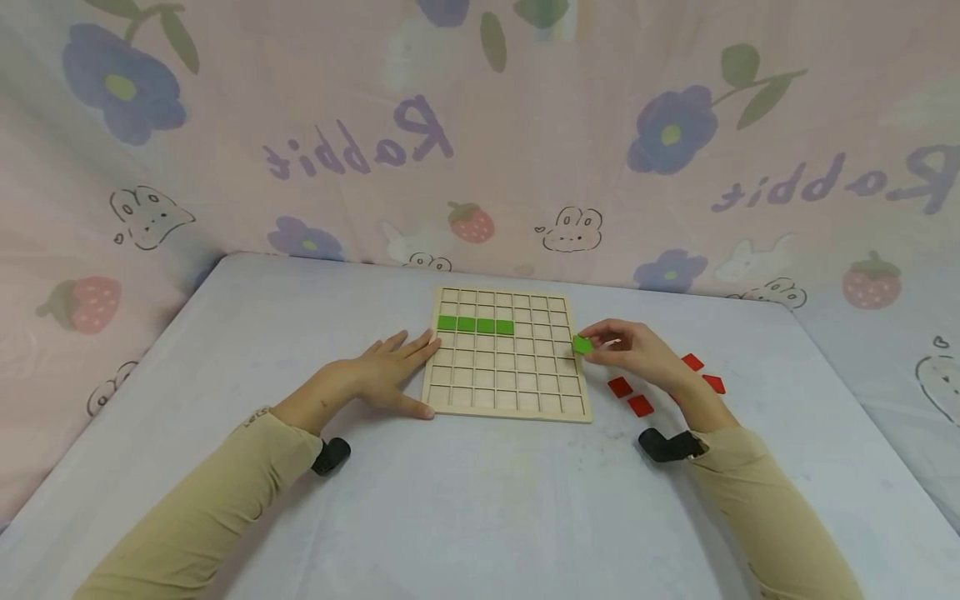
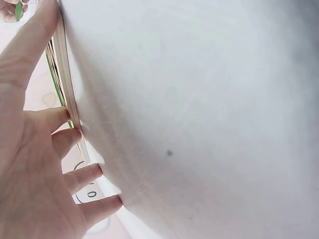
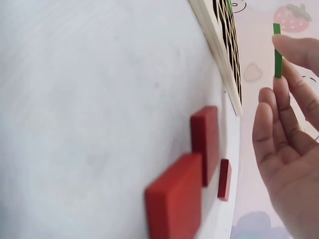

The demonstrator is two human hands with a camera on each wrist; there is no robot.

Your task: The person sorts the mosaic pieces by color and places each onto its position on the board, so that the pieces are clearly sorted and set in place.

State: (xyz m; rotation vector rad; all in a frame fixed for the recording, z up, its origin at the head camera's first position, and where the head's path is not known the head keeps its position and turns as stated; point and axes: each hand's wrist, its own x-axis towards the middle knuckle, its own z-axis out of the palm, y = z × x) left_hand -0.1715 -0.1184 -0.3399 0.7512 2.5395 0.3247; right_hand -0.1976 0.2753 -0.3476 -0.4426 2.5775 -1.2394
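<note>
Pink printed cloth [image 1: 495, 150] rises behind a white table [image 1: 480, 508], near the middle of which lies a gridded wooden board [image 1: 483, 360]. For this step, the board is best held firmly where it lies, with light pressure at its side so that it does not skid. A tile brought in level and gripped by its rim should clear the dividing strips better than a tilted one, and a soft pinch would leave room to turn it square. The two hands are well apart, on opposite sides of the board. The left hand [image 1: 386, 375] is spread wide, fingers straight, its thumb at the near left corner and fingertips along the left edge. The right hand [image 1: 637, 350] is closed only at the fingertips, which pinch one green tile [image 1: 582, 345] at the board's right edge; the right wrist view shows it edge-on and raised. Four other green tiles [image 1: 486, 326] fill the leftmost cells of the second row from the far side. Four red tiles [image 1: 620, 387] lie loose on the table, two of them close by the right wrist.
</note>
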